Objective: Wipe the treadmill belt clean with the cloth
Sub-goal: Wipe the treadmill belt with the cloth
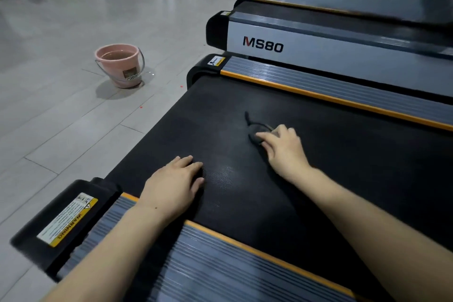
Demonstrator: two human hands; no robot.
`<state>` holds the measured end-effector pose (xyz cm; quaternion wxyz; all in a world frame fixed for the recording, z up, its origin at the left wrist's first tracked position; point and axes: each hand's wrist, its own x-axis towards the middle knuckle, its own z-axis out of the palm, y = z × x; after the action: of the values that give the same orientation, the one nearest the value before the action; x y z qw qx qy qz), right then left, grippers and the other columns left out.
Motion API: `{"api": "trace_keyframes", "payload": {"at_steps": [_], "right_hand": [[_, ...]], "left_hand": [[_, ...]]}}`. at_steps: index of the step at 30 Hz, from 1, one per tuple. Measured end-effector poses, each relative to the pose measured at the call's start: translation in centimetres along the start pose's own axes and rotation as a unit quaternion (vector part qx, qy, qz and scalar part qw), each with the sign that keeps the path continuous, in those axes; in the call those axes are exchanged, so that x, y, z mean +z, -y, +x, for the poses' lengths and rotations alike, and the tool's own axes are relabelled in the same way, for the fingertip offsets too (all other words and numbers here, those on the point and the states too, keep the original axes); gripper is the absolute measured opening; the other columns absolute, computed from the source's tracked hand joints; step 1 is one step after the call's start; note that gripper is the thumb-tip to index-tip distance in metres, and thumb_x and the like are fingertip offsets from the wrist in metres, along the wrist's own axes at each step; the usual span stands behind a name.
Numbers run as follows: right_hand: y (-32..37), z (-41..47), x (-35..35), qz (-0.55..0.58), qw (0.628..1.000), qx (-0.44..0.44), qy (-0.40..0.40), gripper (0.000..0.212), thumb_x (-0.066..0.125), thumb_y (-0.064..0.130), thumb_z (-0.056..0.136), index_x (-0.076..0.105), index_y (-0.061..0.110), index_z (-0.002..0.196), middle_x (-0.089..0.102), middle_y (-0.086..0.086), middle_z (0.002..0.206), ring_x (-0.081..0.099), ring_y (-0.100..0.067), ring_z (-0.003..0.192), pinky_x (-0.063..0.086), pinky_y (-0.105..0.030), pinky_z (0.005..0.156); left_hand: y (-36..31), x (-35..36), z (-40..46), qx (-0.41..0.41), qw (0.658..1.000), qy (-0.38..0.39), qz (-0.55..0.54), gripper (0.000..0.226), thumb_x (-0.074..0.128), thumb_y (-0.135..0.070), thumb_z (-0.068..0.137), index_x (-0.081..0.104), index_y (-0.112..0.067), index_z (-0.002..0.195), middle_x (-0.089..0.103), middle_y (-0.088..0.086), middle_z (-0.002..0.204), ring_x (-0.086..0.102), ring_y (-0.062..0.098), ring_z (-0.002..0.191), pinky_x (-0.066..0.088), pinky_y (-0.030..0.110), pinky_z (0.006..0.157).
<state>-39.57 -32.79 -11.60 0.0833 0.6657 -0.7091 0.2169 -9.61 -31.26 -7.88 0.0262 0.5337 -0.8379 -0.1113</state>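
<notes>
Two bare forearms reach forward from the bottom edge over a treadmill deck. Nearest is the ribbed grey side rail (pixel 220 265) with an orange strip along its inner edge, and at its left end a black end cap bearing a yellow and white warning label (pixel 67 219).

Beyond the rail lies the black treadmill belt (pixel 343 167). The left hand (pixel 175 185) rests flat on the near part of the belt, fingers straight and close together, holding nothing. Farther in and to the right, the right hand (pixel 282 143) presses down on a small dark cloth (pixel 256 133), its fingers curled over the bunched fabric. The cloth sits on the belt near its middle, with a thin dark tail trailing away toward the far side. It is almost the same colour as the belt, so its edges are hard to make out.

At the far side of the belt runs a second ribbed rail (pixel 343 84) with an orange strip. Past it stands a neighbouring treadmill (pixel 318 56) marked "MS80", with more machines in a row behind.

On the grey tiled floor (pixel 73 130) to the left stands a pink bucket (pixel 119 65) with a wire handle.
</notes>
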Motion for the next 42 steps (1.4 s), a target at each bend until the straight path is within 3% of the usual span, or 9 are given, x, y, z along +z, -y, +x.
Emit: {"api": "trace_keyframes", "payload": {"at_steps": [7, 12, 14, 19, 22, 28, 36, 39, 42], "right_hand": [[0.4, -7.3, -3.2, 0.059, 0.971, -0.216, 0.078, 0.033, 0.049, 0.034, 0.099, 0.061, 0.036, 0.130, 0.055, -0.001, 0.110, 0.048, -0.023, 0.091, 0.044, -0.034, 0.081], [-4.8, 1.0, -1.1, 0.010, 0.999, 0.019, 0.026, 0.029, 0.054, 0.032, 0.099, 0.065, 0.038, 0.124, 0.052, -0.004, 0.107, 0.047, -0.030, 0.098, 0.048, -0.049, 0.088], [-3.9, 0.0, -1.2, 0.012, 0.999, 0.021, 0.029, 0.027, 0.056, 0.029, 0.098, 0.067, 0.037, 0.122, 0.052, -0.004, 0.106, 0.046, -0.030, 0.096, 0.048, -0.049, 0.086], [0.5, -10.8, -4.4, 0.110, 0.968, -0.211, 0.082, 0.030, 0.055, 0.029, 0.097, 0.065, 0.037, 0.125, 0.055, 0.001, 0.110, 0.046, -0.022, 0.089, 0.045, -0.038, 0.080], [-0.8, -10.1, -4.7, 0.102, 0.952, -0.271, 0.097, 0.030, 0.054, 0.031, 0.100, 0.065, 0.034, 0.127, 0.057, 0.000, 0.113, 0.046, -0.021, 0.091, 0.041, -0.031, 0.084], [-3.1, -0.6, -1.5, 0.047, 0.998, -0.025, 0.033, 0.026, 0.055, 0.029, 0.099, 0.068, 0.035, 0.121, 0.054, -0.001, 0.105, 0.047, -0.029, 0.094, 0.049, -0.049, 0.085], [0.9, -11.8, -5.5, 0.177, 0.930, -0.302, 0.109, 0.026, 0.056, 0.029, 0.102, 0.067, 0.030, 0.125, 0.057, 0.001, 0.116, 0.046, -0.018, 0.094, 0.040, -0.027, 0.087], [0.5, -6.8, -2.8, 0.126, 0.948, -0.281, 0.078, 0.027, 0.053, 0.030, 0.101, 0.066, 0.034, 0.125, 0.057, 0.000, 0.114, 0.047, -0.023, 0.094, 0.046, -0.038, 0.086], [1.4, -1.1, 0.0, 0.107, 0.983, -0.144, 0.044, 0.028, 0.052, 0.032, 0.099, 0.067, 0.035, 0.121, 0.056, -0.002, 0.107, 0.047, -0.028, 0.093, 0.049, -0.050, 0.084]], "left_hand": [[-3.5, 1.4, 0.8, 0.020, 0.999, -0.027, -0.005, 0.046, 0.038, -0.046, 0.102, 0.043, -0.035, 0.147, 0.035, -0.008, 0.159, 0.026, 0.016, 0.150, 0.037, 0.035, 0.111], [-4.2, 1.6, 1.1, 0.027, 0.999, -0.034, -0.006, 0.046, 0.037, -0.046, 0.103, 0.043, -0.034, 0.146, 0.035, -0.008, 0.159, 0.025, 0.015, 0.150, 0.037, 0.036, 0.112], [-4.0, 1.7, 1.0, 0.026, 0.999, -0.033, -0.005, 0.046, 0.037, -0.047, 0.103, 0.043, -0.034, 0.147, 0.034, -0.007, 0.159, 0.024, 0.016, 0.150, 0.036, 0.037, 0.113], [-3.7, 2.2, 0.8, 0.024, 1.000, -0.013, 0.005, 0.046, 0.039, -0.046, 0.102, 0.043, -0.033, 0.146, 0.036, -0.005, 0.159, 0.026, 0.018, 0.150, 0.037, 0.038, 0.112], [-3.6, 2.1, 0.6, 0.026, 0.999, -0.019, 0.015, 0.047, 0.041, -0.045, 0.102, 0.043, -0.030, 0.146, 0.036, -0.003, 0.159, 0.027, 0.019, 0.150, 0.039, 0.039, 0.111], [-2.5, 1.4, -0.4, -0.002, 1.000, -0.014, 0.021, 0.049, 0.038, -0.046, 0.102, 0.036, -0.034, 0.150, 0.030, -0.005, 0.162, 0.022, 0.018, 0.151, 0.034, 0.040, 0.114], [-0.9, 0.7, -1.9, -0.036, 0.999, 0.000, 0.013, 0.048, 0.038, -0.047, 0.102, 0.039, -0.036, 0.148, 0.031, -0.009, 0.160, 0.023, 0.016, 0.150, 0.038, 0.042, 0.112], [-0.7, 0.9, -2.2, -0.039, 0.999, 0.008, 0.023, 0.047, 0.037, -0.047, 0.102, 0.041, -0.036, 0.147, 0.031, -0.009, 0.160, 0.022, 0.016, 0.150, 0.038, 0.042, 0.111], [-0.4, 0.5, -2.3, -0.044, 0.999, 0.009, 0.024, 0.046, 0.036, -0.048, 0.102, 0.042, -0.036, 0.146, 0.031, -0.009, 0.160, 0.023, 0.016, 0.150, 0.039, 0.043, 0.110]]}}
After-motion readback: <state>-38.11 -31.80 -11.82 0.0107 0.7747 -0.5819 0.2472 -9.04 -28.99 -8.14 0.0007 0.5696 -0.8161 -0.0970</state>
